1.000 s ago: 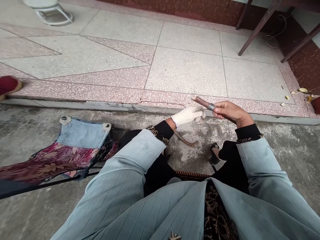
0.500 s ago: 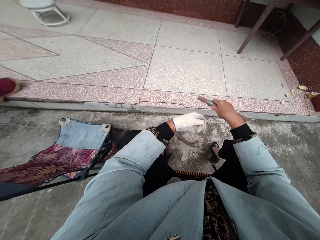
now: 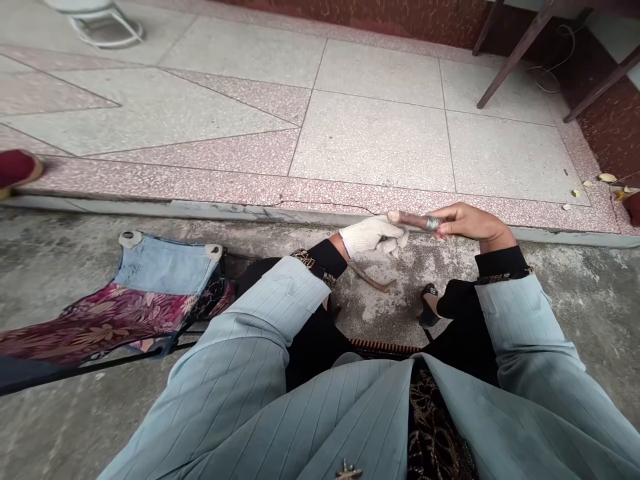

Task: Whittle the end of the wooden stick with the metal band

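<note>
A short brown stick (image 3: 411, 219) with silvery wire wound round its right part is gripped in my bare right hand (image 3: 467, 221). The stick lies roughly level, its pale left end just above the thumb side of my left hand (image 3: 373, 237). I cannot tell whether that end touches the glove. My left hand wears a white knitted glove, and its fingers are curled in; whatever they hold, if anything, is hidden. Below the glove a bent brown stick (image 3: 375, 283) shows on the concrete, partly covered by my left wrist.
A raised tiled step (image 3: 370, 140) runs across in front. To the left stands a folding chair (image 3: 160, 267) with denim and floral cloth. A white stool (image 3: 107, 27), dark table legs (image 3: 515, 57) and a red shoe (image 3: 19, 170) are farther off. Yellowish scraps (image 3: 607, 178) lie at right.
My right hand has moved right and turned, bringing the wire-wound stick level and closer to the glove. My left hand has shifted slightly left. The bent stick stays in place.
</note>
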